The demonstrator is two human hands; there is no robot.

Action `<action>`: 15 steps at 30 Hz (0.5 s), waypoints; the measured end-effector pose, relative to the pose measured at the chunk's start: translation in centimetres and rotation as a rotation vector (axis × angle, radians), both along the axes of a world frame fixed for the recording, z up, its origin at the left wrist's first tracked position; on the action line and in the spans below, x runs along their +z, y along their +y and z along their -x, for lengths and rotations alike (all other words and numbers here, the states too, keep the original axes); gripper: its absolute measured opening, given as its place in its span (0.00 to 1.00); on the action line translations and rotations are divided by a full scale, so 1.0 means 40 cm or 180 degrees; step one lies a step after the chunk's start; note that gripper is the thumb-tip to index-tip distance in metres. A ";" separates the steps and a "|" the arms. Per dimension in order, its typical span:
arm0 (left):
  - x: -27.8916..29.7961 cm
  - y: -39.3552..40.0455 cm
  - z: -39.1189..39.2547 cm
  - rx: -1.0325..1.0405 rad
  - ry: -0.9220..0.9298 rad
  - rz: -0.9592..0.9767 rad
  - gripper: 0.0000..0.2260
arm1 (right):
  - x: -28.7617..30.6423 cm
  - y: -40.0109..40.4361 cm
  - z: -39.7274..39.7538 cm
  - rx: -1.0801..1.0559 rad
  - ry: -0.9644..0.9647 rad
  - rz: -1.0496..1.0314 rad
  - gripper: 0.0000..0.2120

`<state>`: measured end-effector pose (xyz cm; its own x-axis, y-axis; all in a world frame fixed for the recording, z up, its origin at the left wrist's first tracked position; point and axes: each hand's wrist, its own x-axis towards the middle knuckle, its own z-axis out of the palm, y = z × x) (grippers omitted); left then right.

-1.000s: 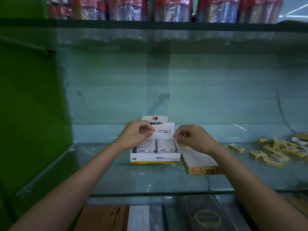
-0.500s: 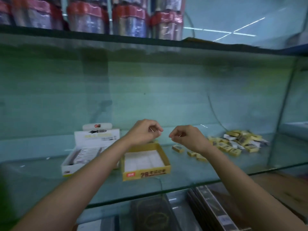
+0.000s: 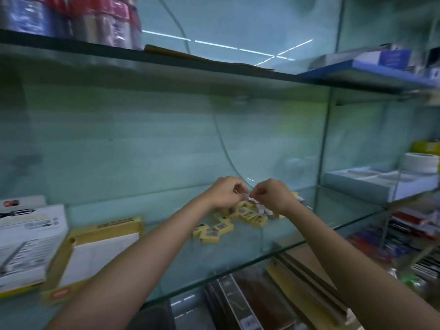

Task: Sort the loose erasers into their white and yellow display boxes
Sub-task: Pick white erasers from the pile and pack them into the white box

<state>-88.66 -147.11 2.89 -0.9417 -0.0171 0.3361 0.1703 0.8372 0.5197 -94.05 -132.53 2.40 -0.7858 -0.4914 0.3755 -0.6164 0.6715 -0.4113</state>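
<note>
A heap of loose erasers (image 3: 248, 215) in yellow and white sleeves lies on the glass shelf (image 3: 209, 260) right of centre. My left hand (image 3: 225, 192) and my right hand (image 3: 271, 195) hover side by side just above the heap, both with curled fingers, knuckles almost touching. I see nothing held in either one. The yellow display box (image 3: 119, 225) stands at the lower left with a white layer inside. The white display box (image 3: 31, 222) with rows of erasers is at the far left edge, partly cut off.
An upper shelf (image 3: 166, 59) carries wrapped red-capped containers (image 3: 102, 22). A glass divider (image 3: 325, 148) closes the bay on the right, with trays and stationery beyond it. Books and flat packs (image 3: 238, 303) lie on the shelf below.
My view and both hands have swung right, from the white box past the yellow box to the eraser heap. The hands stayed curled and moved closer together.
</note>
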 end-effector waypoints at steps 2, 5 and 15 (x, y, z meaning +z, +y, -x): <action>-0.013 0.025 0.056 0.0248 -0.0071 0.0107 0.10 | -0.012 0.010 0.047 -0.0104 0.0233 -0.0497 0.12; -0.038 0.056 0.123 0.0558 -0.0172 0.0408 0.10 | -0.031 0.016 0.091 -0.0242 0.0529 -0.1229 0.14; -0.061 0.086 0.191 0.1043 -0.0059 0.0897 0.07 | -0.042 -0.019 0.115 -0.0303 0.1081 -0.2081 0.23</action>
